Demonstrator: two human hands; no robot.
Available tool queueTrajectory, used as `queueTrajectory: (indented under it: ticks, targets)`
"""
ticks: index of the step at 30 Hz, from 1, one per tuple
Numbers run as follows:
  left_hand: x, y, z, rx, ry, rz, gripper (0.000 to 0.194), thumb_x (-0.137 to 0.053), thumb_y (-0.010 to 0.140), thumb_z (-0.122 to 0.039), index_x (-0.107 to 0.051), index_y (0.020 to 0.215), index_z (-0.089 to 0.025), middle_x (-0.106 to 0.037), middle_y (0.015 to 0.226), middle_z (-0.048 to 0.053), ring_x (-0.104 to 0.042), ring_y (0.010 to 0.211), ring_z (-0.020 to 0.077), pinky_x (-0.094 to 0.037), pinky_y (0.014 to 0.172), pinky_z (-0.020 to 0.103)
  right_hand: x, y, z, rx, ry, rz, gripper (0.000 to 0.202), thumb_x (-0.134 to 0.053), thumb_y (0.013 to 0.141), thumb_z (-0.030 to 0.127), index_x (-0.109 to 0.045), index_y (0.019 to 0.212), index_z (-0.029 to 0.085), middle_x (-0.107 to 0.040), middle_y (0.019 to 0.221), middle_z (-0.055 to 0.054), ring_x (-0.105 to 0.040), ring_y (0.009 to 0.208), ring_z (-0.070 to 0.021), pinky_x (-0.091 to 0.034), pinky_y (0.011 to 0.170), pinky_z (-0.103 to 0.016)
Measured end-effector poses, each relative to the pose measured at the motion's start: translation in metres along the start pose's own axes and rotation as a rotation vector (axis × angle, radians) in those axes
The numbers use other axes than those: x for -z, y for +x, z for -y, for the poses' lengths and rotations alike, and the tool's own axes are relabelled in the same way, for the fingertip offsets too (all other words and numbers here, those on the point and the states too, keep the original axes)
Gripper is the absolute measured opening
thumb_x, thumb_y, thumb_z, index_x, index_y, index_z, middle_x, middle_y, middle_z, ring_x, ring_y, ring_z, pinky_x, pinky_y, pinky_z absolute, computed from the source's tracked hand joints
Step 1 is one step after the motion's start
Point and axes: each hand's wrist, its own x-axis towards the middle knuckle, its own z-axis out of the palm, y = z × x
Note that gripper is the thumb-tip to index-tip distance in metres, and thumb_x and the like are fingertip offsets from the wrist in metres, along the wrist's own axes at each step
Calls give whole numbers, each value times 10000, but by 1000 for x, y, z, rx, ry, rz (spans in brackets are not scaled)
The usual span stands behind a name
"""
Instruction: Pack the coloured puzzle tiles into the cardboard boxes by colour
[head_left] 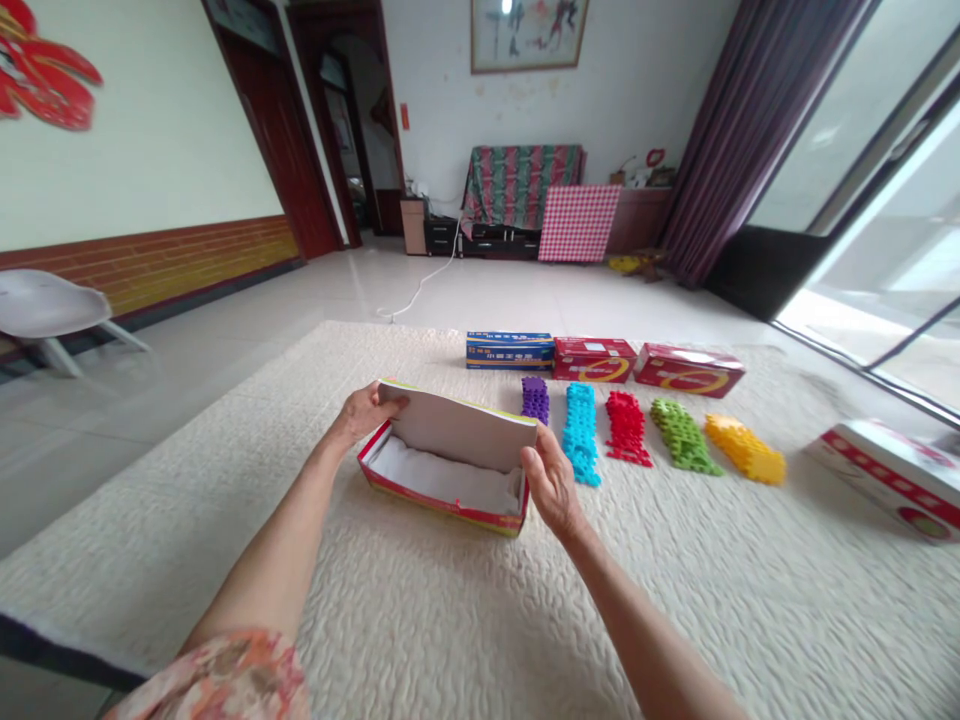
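The left hand (367, 414) and right hand (553, 480) grip opposite ends of 1 raised grey cardboard lid (457, 428); the open, long red cardboard box (420, 498) lies crosswise between them, inward from the cream quilted mat's (420, 620) far edge.

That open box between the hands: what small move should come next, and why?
Probably tip the raised lid slightly farther back. The left hand and right hand already hold its two ends, and it stands along the far side of the box, where a pale, crumpled lining would then be easier to reach.
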Motion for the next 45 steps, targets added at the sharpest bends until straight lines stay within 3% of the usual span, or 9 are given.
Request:
queueTrajectory:
  ticks: [6,11,20,24,29,33,37,41,45]
  targets:
    - [-14,1,16,191,-254,119,501,-749,632,-493,-687,944,-107,-738,819,78,-678,741,202,-520,732,305,-9,-8,-13,-91,17,-84,349,-426,945,395,-555,1202,197,-661,1104,-67,-612,989,-197,-497,833,-313]
    - [-18,6,21,189,-229,50,465,-747,627,-515,-693,866,-119,-740,791,64,-676,723,210,-521,693,292,-14,-4,-21,-145,-133,-138,319,-422,932,349,-574,1163,190,-673,941,-34,-607,815,-171,-490,726,-288]
    - [-7,36,32,167,-329,-72,420,-750,638,-470,-688,892,-141,-726,742,13,-670,714,190,-525,731,284,-18,27,-27,-80,-119,-155,387,-460,923,321,-481,1293,212,-637,1170,-103,-647,963,-192,-547,796,-335]
    - [-11,45,38,169,-291,-169,432,-726,641,-485,-686,894,-136,-719,751,17,-659,722,184,-517,705,271,-21,31,-39,7,-227,-81,408,-477,913,293,-476,1313,214,-573,1301,-119,-578,1161,-229,-498,963,-422]
    - [-6,54,33,91,21,-251,544,-706,634,-330,-641,1144,-153,-721,1001,81,-670,897,234,-520,832,339,-27,30,-49,100,-408,-29,432,-503,891,254,-477,1319,197,-444,1440,-149,-419,1339,-276,-398,1079,-499]
    - [-8,50,7,-263,556,-311,512,-636,717,-230,-614,1226,-183,-601,1295,115,-536,1218,293,-373,1086,431,-26,28,-53,116,-458,-11,355,-517,890,265,-547,1238,204,-459,1432,-147,-421,1333,-302,-391,1074,-532]
    - [-35,42,-13,-552,725,-61,370,-581,826,-249,-640,1187,-192,-584,1322,103,-480,1289,270,-348,1112,434,-22,27,-56,156,-490,-9,344,-497,904,266,-547,1239,205,-418,1471,-140,-370,1367,-309,-360,1085,-551]
    - [-60,38,-7,-541,822,155,396,-639,817,-320,-646,1189,-186,-569,1336,127,-457,1306,305,-366,1085,465,-19,21,-65,227,-502,-5,329,-446,923,236,-537,1239,218,-463,1439,-116,-375,1361,-284,-339,1086,-536]
    - [-68,37,1,-535,881,243,426,-618,834,-265,-603,1257,-219,-535,1377,109,-434,1320,289,-373,1075,452,-17,16,-69,318,-506,5,317,-429,914,238,-525,1216,220,-502,1398,-108,-375,1354,-282,-284,1093,-547]
